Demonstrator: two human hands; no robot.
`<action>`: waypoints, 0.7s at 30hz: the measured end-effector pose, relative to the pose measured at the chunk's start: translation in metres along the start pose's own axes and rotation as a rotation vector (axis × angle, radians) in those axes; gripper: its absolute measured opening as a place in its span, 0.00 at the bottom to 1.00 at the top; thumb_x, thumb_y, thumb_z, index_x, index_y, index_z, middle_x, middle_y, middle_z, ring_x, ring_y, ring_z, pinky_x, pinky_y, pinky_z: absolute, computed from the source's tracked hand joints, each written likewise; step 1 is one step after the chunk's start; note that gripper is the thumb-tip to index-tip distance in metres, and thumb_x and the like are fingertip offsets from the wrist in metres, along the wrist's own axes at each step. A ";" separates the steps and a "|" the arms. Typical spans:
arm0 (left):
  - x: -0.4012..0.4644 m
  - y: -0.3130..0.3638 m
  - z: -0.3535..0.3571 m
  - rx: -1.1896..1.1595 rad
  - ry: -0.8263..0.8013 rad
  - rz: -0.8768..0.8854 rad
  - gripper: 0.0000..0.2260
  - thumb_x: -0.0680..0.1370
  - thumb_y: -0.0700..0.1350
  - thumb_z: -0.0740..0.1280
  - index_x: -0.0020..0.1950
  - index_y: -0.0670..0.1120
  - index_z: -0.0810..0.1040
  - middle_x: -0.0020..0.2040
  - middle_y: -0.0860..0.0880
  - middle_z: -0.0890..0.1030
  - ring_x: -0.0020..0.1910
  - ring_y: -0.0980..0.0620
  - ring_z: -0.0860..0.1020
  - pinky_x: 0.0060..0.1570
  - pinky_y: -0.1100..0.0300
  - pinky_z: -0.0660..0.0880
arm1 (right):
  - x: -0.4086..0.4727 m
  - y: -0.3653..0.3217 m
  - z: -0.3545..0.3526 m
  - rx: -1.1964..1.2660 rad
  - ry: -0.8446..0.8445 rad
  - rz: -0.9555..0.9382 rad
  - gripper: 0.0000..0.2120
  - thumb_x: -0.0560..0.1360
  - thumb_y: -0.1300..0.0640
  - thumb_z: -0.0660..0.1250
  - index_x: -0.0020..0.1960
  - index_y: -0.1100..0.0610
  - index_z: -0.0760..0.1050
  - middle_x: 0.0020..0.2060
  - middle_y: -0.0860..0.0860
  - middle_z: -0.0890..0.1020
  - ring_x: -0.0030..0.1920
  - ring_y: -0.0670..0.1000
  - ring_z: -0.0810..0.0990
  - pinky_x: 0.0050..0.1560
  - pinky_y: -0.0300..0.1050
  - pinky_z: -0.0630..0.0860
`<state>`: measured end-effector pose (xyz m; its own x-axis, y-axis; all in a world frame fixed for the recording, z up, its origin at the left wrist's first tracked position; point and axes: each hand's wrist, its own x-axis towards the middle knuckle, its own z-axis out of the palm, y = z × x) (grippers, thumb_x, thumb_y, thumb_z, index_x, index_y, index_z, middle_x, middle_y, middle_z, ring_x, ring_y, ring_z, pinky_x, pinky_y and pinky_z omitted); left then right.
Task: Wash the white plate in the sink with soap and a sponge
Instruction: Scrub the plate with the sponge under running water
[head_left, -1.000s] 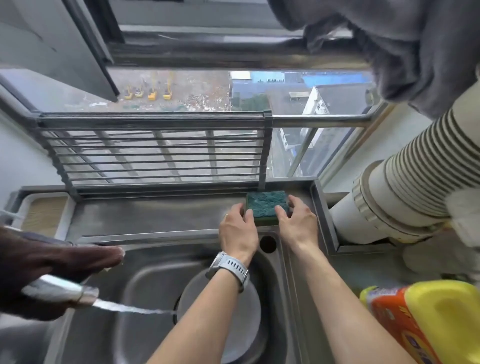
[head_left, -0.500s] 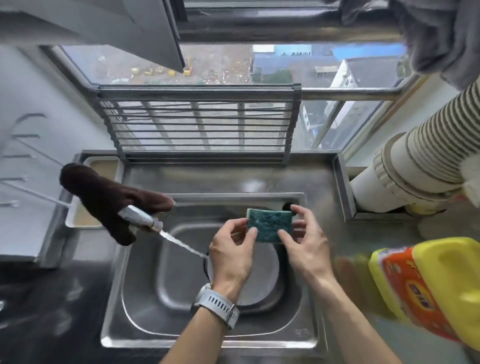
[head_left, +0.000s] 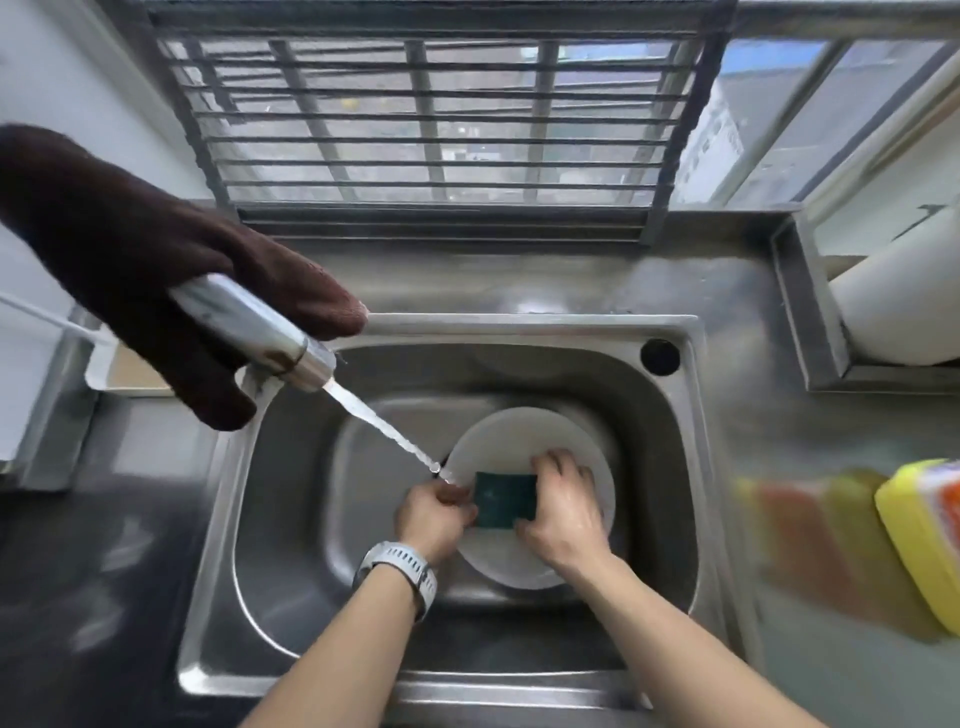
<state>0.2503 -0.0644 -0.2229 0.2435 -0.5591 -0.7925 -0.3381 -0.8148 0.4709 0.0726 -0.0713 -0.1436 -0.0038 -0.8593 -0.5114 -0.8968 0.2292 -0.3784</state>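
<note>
Sponge (head_left: 505, 500) position has changed: one second ago it sat on the steel ledge behind the sink, half a second ago it was lifted clear above the basin, and it is now held low inside the sink (head_left: 670, 467), directly over the white plate (head_left: 511, 431). The left hand (head_left: 434, 514) grips the sponge's left edge with curled fingers; the right hand (head_left: 563, 504) grips its right edge, fingers curled over the far side. Both hands are thus clamped on the sponge, which lies between them. The water stream (head_left: 382, 428) from the faucet (head_left: 260, 332), up and to the left of the left hand, lands at the plate rim just beside the left knuckles; whether it reaches the sponge itself cannot be told. The plate lies flat on the basin floor beneath both hands. The brown cloth (head_left: 119, 244) hangs over the faucet. The yellow bottle (head_left: 919, 540), blurred, stands on the counter well to the right of the right hand. Judgement: the step in hand is wetting the sponge; no suds are visible, so soap application and scrubbing remain to be done.
</note>
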 end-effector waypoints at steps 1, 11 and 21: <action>-0.012 0.010 -0.004 0.023 0.036 0.003 0.12 0.55 0.54 0.75 0.37 0.54 0.84 0.45 0.48 0.88 0.50 0.45 0.85 0.58 0.48 0.81 | 0.001 0.001 0.003 -0.071 -0.007 -0.079 0.36 0.68 0.55 0.75 0.73 0.52 0.64 0.70 0.53 0.69 0.67 0.58 0.70 0.64 0.52 0.75; -0.028 0.014 -0.013 0.319 0.097 0.008 0.12 0.70 0.51 0.68 0.48 0.46 0.82 0.50 0.43 0.86 0.53 0.38 0.82 0.52 0.52 0.79 | 0.018 -0.011 0.021 -0.390 0.028 -0.490 0.29 0.71 0.59 0.72 0.70 0.58 0.69 0.66 0.56 0.75 0.65 0.59 0.73 0.67 0.54 0.70; -0.028 0.015 -0.017 0.258 0.009 0.006 0.11 0.69 0.46 0.70 0.50 0.46 0.79 0.51 0.44 0.85 0.53 0.40 0.82 0.54 0.51 0.81 | 0.052 0.008 -0.011 -0.500 0.098 -0.373 0.26 0.66 0.64 0.75 0.63 0.61 0.75 0.55 0.60 0.81 0.54 0.63 0.79 0.52 0.57 0.79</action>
<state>0.2535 -0.0630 -0.1871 0.2487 -0.5661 -0.7859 -0.5601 -0.7460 0.3602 0.0604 -0.1198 -0.1645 0.3293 -0.8837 -0.3325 -0.9441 -0.3144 -0.0993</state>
